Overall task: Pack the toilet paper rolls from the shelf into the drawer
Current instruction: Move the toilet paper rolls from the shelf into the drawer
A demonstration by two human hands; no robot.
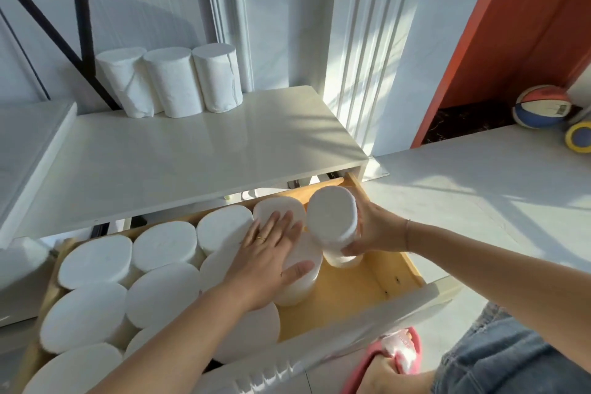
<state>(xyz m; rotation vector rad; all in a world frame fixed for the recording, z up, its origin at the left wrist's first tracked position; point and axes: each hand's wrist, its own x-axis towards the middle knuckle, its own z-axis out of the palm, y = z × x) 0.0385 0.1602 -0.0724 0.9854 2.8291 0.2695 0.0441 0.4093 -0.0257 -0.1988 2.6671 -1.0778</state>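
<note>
Toilet paper rolls [172,83]: three on the shelf [192,150], roughly eleven in the drawer [367,285], some hidden by an arm. Left hand [271,253] lies flat on them; right hand [374,230] grips a roll [332,217].

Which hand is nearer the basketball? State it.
Right. The right hand, gripping a roll, is below and left of the basketball; the left hand lies flat on packed rolls, farther left.

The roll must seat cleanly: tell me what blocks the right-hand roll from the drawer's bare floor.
Nothing visible. The roll in the right hand is over bare wood of the drawer; the left hand lies flat on neighbouring rolls.
</note>
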